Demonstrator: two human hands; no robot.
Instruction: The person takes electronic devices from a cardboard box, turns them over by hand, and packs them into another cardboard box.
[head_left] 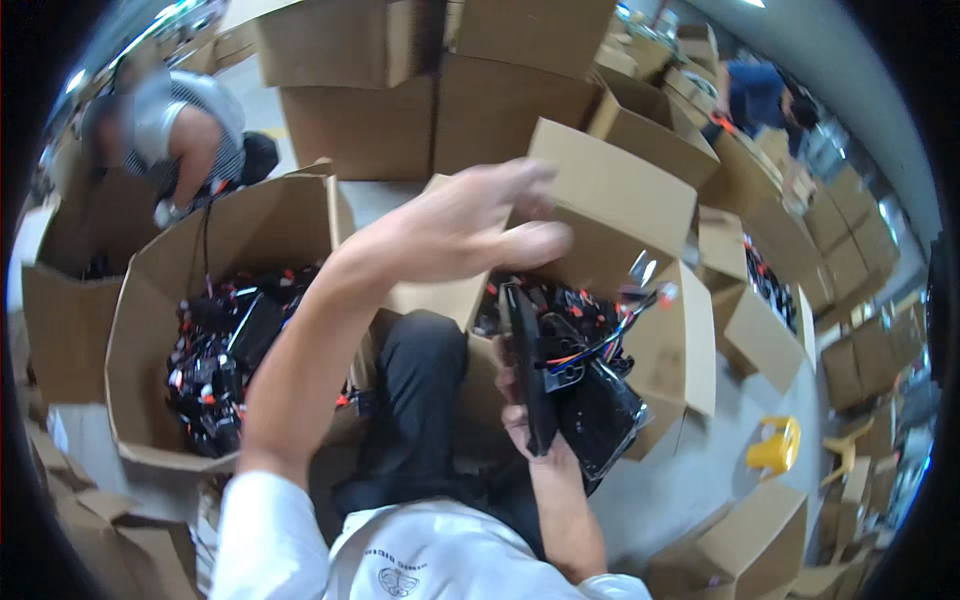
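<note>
My left hand is raised over the gap between two open boxes. It is slightly blurred, with thumb and fingers apart and nothing in them. Lower and to the right, my right hand grips a flat black electronic unit, held on edge. Coloured wires with small connectors run from beside it. A glossy black piece, apparently in clear film, hangs against it; I cannot tell whether the two are joined. Part of my right hand is hidden behind the unit.
A large carton on my left holds a heap of black parts and cables. Another open carton with similar parts stands ahead right. Stacked cartons block the far side. A yellow stool stands right. Two people work nearby.
</note>
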